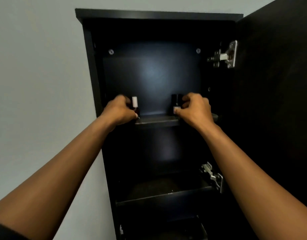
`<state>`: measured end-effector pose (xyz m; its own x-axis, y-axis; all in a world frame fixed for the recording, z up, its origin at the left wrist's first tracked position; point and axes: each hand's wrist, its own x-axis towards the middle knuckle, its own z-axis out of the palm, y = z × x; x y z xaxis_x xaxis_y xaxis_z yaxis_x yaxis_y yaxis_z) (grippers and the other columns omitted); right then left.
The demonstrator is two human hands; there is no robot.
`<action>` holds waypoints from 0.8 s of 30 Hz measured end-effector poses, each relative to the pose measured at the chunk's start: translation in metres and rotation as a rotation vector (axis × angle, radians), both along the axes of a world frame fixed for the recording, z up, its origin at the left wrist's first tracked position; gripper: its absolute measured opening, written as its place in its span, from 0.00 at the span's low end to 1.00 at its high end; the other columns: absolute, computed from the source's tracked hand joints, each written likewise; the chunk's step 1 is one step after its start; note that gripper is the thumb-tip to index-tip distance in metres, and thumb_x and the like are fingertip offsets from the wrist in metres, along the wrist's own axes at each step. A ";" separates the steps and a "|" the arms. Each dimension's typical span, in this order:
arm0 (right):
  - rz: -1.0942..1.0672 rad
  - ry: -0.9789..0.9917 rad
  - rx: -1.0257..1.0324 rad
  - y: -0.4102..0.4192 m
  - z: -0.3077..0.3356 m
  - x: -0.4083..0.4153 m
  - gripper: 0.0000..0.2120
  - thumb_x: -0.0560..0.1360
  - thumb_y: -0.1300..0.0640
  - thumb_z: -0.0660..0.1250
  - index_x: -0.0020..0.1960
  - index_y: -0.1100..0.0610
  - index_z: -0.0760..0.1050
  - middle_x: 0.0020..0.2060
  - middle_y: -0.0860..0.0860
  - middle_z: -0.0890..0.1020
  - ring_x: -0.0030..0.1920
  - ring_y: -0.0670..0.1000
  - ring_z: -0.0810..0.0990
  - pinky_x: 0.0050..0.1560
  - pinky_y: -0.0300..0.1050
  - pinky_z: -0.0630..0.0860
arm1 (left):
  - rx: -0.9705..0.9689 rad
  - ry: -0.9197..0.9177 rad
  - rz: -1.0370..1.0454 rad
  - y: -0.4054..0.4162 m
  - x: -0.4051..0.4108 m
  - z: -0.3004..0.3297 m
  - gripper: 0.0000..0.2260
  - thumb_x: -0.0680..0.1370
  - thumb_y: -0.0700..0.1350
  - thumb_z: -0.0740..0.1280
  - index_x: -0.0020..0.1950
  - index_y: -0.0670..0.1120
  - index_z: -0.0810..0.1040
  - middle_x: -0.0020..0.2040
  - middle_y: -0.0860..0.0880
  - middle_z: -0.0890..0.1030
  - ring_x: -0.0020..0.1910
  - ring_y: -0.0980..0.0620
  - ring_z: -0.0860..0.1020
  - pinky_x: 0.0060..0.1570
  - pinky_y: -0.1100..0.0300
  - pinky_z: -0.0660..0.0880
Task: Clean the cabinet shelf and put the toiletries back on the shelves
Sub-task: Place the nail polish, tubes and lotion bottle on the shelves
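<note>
Pale grey wall (pixel 36 66) frames a tall black cabinet (pixel 90 66) whose door (pixel 274 101) stands swung open on the right.

Both hands reach up to the upper shelf (pixel 158 120), well apart from each other, one at each end of it. The left hand (pixel 119 110) has its fingers curled round a small dark bottle with a white cap (pixel 134 103); the bottle stands upright at the left end of the shelf, its lower part hidden behind the fingers. The right hand (pixel 196 108) has its fingers curled at a small dark bottle with a black cap (pixel 176 101), which stands upright toward the right end of the shelf with a pale label low on its front; the thumb lies against that label. Both hands are slightly blurred, so the exact finger contact cannot be made out.

Behind the bottles the dark back panel (pixel 151 75) shows a soft patch of reflected light and two screw heads near its top corners. A metal upper hinge (pixel 225 55) joins door and cabinet, and a lower hinge (pixel 212 175) sits further down. Below, a lower shelf (pixel 163 196) is visible in shadow, and beneath it something dark that is too dim to tell.
</note>
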<state>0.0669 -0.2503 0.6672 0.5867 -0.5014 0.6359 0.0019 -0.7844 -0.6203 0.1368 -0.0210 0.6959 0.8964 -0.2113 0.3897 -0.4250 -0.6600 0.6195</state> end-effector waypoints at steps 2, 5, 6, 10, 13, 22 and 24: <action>-0.033 -0.168 -0.016 0.003 -0.011 -0.010 0.18 0.69 0.51 0.76 0.58 0.54 0.83 0.50 0.53 0.87 0.53 0.55 0.85 0.58 0.51 0.81 | 0.008 -0.213 0.063 0.002 -0.015 -0.013 0.28 0.73 0.47 0.76 0.70 0.45 0.69 0.66 0.39 0.76 0.62 0.36 0.77 0.64 0.46 0.75; -0.080 -0.470 -0.088 0.016 -0.042 -0.033 0.11 0.72 0.56 0.70 0.53 0.54 0.82 0.49 0.49 0.85 0.49 0.51 0.84 0.54 0.49 0.80 | -0.084 -0.614 0.058 0.000 -0.047 -0.046 0.24 0.73 0.46 0.70 0.68 0.45 0.70 0.62 0.42 0.76 0.59 0.40 0.76 0.60 0.47 0.75; -0.095 -0.544 -0.103 0.021 -0.057 -0.040 0.09 0.72 0.58 0.69 0.52 0.55 0.82 0.48 0.48 0.84 0.48 0.51 0.84 0.53 0.50 0.79 | -0.153 -0.669 0.003 -0.003 -0.059 -0.060 0.21 0.74 0.46 0.69 0.66 0.46 0.72 0.60 0.44 0.77 0.56 0.44 0.77 0.58 0.47 0.76; -0.077 -0.636 -0.098 0.037 -0.130 -0.067 0.06 0.74 0.64 0.69 0.50 0.59 0.82 0.45 0.51 0.82 0.43 0.52 0.81 0.45 0.53 0.80 | -0.268 -0.673 -0.251 -0.013 -0.095 -0.141 0.11 0.76 0.42 0.70 0.58 0.44 0.79 0.52 0.46 0.79 0.47 0.48 0.78 0.47 0.49 0.77; -0.008 -0.522 -0.083 0.046 -0.205 -0.087 0.02 0.77 0.65 0.69 0.48 0.63 0.81 0.43 0.54 0.82 0.41 0.54 0.80 0.42 0.52 0.78 | -0.238 -0.432 -0.465 -0.020 -0.118 -0.223 0.06 0.76 0.40 0.73 0.51 0.44 0.81 0.44 0.50 0.80 0.41 0.50 0.79 0.43 0.54 0.76; -0.161 0.321 0.495 0.027 -0.507 -0.133 0.03 0.80 0.55 0.68 0.49 0.51 0.80 0.40 0.48 0.83 0.41 0.50 0.83 0.44 0.52 0.82 | 0.140 0.353 -0.387 -0.054 -0.133 -0.496 0.05 0.80 0.52 0.69 0.50 0.53 0.83 0.42 0.57 0.84 0.41 0.62 0.81 0.42 0.72 0.73; -0.270 0.549 0.666 0.020 -0.559 -0.133 0.06 0.80 0.51 0.68 0.55 0.49 0.80 0.46 0.52 0.85 0.48 0.57 0.85 0.52 0.52 0.82 | 0.164 0.437 -0.297 -0.064 -0.127 -0.547 0.04 0.79 0.51 0.69 0.51 0.53 0.83 0.45 0.57 0.86 0.44 0.62 0.83 0.46 0.68 0.77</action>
<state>-0.0661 -0.2304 0.1079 0.5312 -0.8300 -0.1702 -0.5600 -0.1932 -0.8057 0.0095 -0.0849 0.1485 0.8597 -0.5068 -0.0641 -0.3345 -0.6533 0.6792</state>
